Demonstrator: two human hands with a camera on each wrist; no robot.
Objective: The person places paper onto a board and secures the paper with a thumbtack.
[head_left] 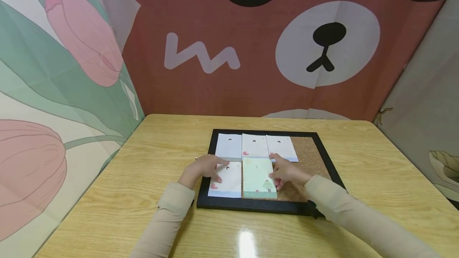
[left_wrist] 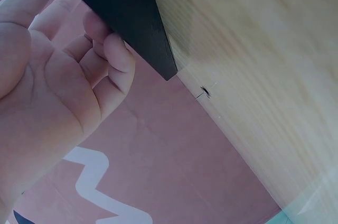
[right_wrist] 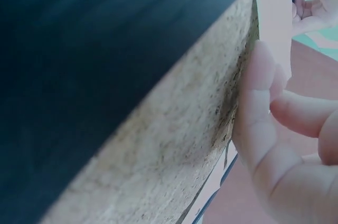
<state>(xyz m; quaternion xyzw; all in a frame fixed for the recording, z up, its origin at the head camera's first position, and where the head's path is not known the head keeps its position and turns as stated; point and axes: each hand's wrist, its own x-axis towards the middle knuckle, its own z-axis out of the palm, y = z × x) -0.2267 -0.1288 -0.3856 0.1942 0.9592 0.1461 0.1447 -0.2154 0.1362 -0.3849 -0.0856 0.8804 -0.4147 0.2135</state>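
A pale green note sheet [head_left: 257, 178] lies in the lower row of a black-framed cork board [head_left: 306, 146]. My right hand [head_left: 287, 170] pinches its right edge between finger and thumb; the right wrist view shows the fingers [right_wrist: 259, 71] at the paper's edge. On the left, my left hand [head_left: 206, 166] rests over the board's left edge, with index finger and thumb extended onto a white note sheet [head_left: 229, 186] fixed by a silver pushpin [head_left: 227, 168]. In the left wrist view its other fingers are bent beside the black frame [left_wrist: 142, 28].
Along the board's top are a bluish note [head_left: 228, 148] and two white notes, the middle [head_left: 254, 148] and right [head_left: 281, 150], each pinned. A loose pin [left_wrist: 205, 93] lies on the wooden table [head_left: 172, 138] left of the board. A printed cloth [head_left: 251, 90] hangs behind.
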